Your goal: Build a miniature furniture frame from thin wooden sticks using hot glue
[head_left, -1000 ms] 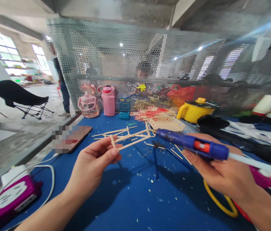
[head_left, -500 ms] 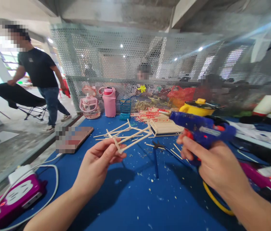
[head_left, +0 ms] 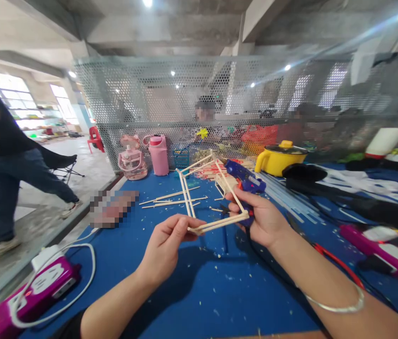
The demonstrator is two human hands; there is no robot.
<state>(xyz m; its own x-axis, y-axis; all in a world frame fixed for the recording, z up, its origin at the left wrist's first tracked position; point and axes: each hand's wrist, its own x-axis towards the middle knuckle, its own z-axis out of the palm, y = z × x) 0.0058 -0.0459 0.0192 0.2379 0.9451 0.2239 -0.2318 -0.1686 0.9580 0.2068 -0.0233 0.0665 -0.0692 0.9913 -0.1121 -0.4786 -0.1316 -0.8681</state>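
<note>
My left hand [head_left: 165, 247] pinches the near corner of an open frame of thin wooden sticks [head_left: 222, 222], which is tilted up above the table. In my right hand [head_left: 265, 217] is a blue hot glue gun [head_left: 243, 176], its nozzle pointing away to the far left. The gun is behind the frame's right side, and the frame's near right corner overlaps my right fingers; whether they touch I cannot tell. Beneath the frame lie pliers with blue handles [head_left: 225, 240], partly hidden. Several loose wooden sticks [head_left: 170, 200] rest on the table, and a slatted stick piece is mostly hidden behind the gun.
Glue sticks [head_left: 290, 197] and a yellow pot [head_left: 280, 160] are to the right. Pink bottles [head_left: 158, 155] and a small blue basket [head_left: 181, 157] stand before the mesh screen [head_left: 156, 94]. Purple power strips [head_left: 39, 292] lie on both sides. A person [head_left: 4, 165] walks at left.
The stick frame has been lifted from near the table and turned upright. My right hand has moved left with the glue gun, close to the frame. The person at left has come nearer.
</note>
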